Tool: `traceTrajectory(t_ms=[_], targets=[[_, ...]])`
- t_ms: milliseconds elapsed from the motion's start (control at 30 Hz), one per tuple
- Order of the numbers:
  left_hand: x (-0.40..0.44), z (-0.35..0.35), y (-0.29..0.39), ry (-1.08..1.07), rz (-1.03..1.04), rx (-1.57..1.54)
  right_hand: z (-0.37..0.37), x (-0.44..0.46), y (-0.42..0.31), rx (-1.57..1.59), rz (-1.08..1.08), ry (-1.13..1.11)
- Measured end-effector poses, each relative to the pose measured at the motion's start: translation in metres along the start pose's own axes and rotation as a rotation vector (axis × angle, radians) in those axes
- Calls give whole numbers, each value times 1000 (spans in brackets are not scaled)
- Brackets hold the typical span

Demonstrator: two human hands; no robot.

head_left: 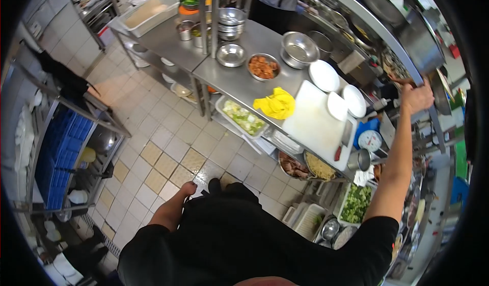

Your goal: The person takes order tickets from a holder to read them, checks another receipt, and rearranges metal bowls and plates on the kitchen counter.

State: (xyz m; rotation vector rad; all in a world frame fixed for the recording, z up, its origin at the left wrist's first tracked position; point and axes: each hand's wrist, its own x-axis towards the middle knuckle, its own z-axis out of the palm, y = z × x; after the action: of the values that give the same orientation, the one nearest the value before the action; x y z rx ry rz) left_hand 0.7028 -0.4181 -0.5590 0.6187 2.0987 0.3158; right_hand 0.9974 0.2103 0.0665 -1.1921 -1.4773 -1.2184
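My right hand (417, 98) is raised at the end of an outstretched arm, its fingers wrapped over the edge of the metal overhead shelf (402, 56). Low beside my dark clothing, my left hand (188, 188) is closed; whatever its fingers may hold is hidden. Between the two lies the steel counter (219, 74). On it are a white cutting board (313, 115), a knife with a red handle (338, 152), a crumpled yellow cloth (275, 103), white plates (324, 75) and a steel bowl of orange-brown food pieces (263, 67).
Empty steel bowls (231, 55) and a large steel basin (299, 49) stand farther back. Under the counter sits a tub of chopped vegetables (242, 117). A scale (370, 140) and a tray of greens (356, 203) are at right. Blue crates (63, 153) fill the left rack. Another person (277, 0) stands beyond the counter.
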Motion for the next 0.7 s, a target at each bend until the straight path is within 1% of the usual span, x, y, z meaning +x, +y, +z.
traceTrajectory(t_ms=[67,133,167,200,267,300,333,400,467,533,567,600,633,667,700], targets=[[-5,-3,2,-1,2,4,0,2,0,18,-18,37],[-12,-8,5,53,18,-26,-4,2,-2,0,46,-54],[-15,-11,8,79,31,-39,-3,0,-3,3,37,-12],[-17,-16,13,22,-56,-337,-1,-2,-4,1,27,30],[-21,-41,36,-106,-210,-929,0,-3,-6,5,35,-6],[-27,-67,54,-137,-101,-1149,1,-3,-3,-3,39,-24],[-40,-102,78,-176,11,-1363,4,-4,0,19,31,6],[-85,-175,132,-187,337,-1606,11,-5,5,55,-1,55],[-139,-245,177,-236,781,-1598,5,-4,1,48,17,13],[-207,-303,216,-137,1126,-1361,2,-3,-1,33,36,-40],[-243,-329,239,-160,1426,-1127,3,-4,-1,6,46,-57],[-276,-345,253,-140,1588,-966,6,-5,1,9,32,0],[-312,-349,267,-113,1661,-1012,9,-7,1,17,16,56],[-329,-379,296,-379,1885,-640,10,-8,1,33,-1,113],[-357,-390,313,-423,1875,-536,10,-8,1,31,8,105]])
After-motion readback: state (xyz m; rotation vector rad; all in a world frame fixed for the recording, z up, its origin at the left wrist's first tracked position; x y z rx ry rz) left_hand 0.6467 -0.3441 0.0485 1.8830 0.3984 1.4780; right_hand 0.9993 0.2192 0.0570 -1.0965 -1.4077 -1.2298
